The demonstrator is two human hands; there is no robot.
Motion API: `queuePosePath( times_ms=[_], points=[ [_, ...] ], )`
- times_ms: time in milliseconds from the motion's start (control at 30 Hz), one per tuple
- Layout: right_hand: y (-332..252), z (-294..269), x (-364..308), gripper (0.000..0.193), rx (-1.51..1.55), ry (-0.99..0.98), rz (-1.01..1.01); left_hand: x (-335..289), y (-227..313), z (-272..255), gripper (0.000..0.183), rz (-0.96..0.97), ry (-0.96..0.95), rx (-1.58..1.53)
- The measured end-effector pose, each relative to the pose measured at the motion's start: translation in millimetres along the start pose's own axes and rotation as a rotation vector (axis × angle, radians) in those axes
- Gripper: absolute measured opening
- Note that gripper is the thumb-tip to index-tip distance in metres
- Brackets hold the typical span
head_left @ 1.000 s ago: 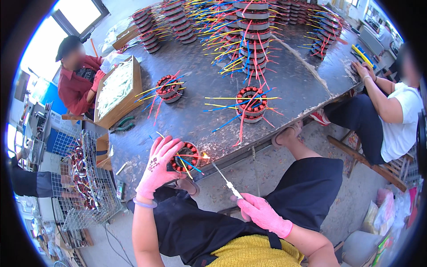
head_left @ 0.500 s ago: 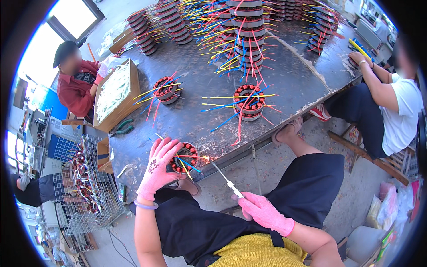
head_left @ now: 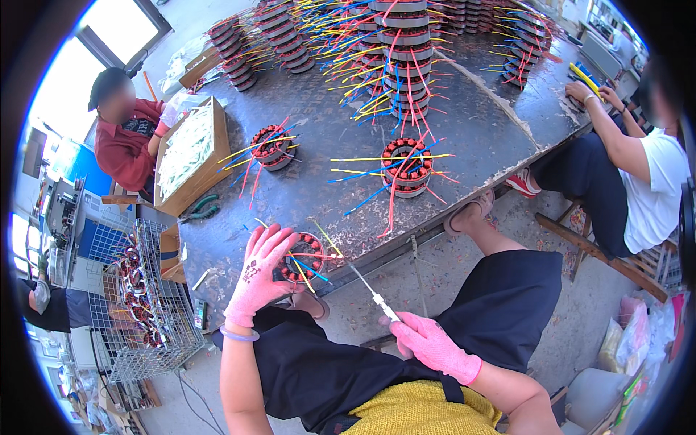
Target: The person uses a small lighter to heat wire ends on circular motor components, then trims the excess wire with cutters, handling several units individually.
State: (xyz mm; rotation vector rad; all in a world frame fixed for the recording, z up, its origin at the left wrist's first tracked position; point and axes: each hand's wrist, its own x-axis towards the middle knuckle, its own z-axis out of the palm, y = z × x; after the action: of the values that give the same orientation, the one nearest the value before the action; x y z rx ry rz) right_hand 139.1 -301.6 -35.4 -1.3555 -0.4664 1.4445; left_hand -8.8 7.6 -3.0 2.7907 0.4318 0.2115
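Note:
My left hand (head_left: 259,274), in a pink glove, is closed around the side of a motor stator (head_left: 308,241), a ring with red windings, at the table's near edge. Red, blue and yellow lead wires stick out of it. The tip of the red lead (head_left: 335,256) shows a small bright spot. My right hand (head_left: 436,346), also pink-gloved, grips a slim tool (head_left: 383,304) with a white handle and a long thin metal rod. The rod's tip points up-left at the lead ends, just short of them. Its exact kind is unclear.
Two stators (head_left: 407,174) (head_left: 271,151) stand on the dark table (head_left: 326,116), with tall stator stacks (head_left: 406,65) behind. Green-handled pliers (head_left: 201,208) lie beside a box of white pieces (head_left: 190,156). A wire basket (head_left: 148,312) stands left. Two people sit at the table's sides.
The orange glow at the lead ends has shrunk to a small bright spot. The rod's tip has moved slightly right and down, away from the leads. A yellow lead now shows pointing up.

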Motion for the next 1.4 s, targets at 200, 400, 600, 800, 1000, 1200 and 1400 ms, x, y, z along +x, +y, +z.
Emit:
queuePosePath(
  times_ms=[200, 400, 600, 800, 1000, 1200, 1400],
  points=[
    [2, 1, 2, 0.034, 0.005, -0.015, 0.007, 0, 0, 0, 0.094, -0.009, -0.002, 0.001],
    [-3, 1, -1, 0.035, 0.003, -0.011, -0.009, 0, 0, 1, 0.095, -0.002, -0.002, 0.004],
    [-5, 3, -2, 0.038, 0.056, 0.001, 0.012, 0, 1, -1, 0.094, -0.002, 0.000, -0.001],
    [-3, 1, -1, 0.036, -0.012, -0.008, 0.003, 0, 0, 0, 0.093, 0.001, -0.001, 0.001],
    [6, -1, 1, 0.036, 0.020, -0.001, -0.015, 0, 1, -1, 0.093, 0.004, 0.001, -0.002],
    [3, 1, 1, 0.036, 0.009, -0.006, 0.006, 1, 1, -1, 0.093, 0.008, 0.000, -0.008],
    [1, 1, 2, 0.036, -0.014, -0.004, -0.001, 0, 2, -1, 0.094, 0.006, -0.004, -0.006]
  ],
)
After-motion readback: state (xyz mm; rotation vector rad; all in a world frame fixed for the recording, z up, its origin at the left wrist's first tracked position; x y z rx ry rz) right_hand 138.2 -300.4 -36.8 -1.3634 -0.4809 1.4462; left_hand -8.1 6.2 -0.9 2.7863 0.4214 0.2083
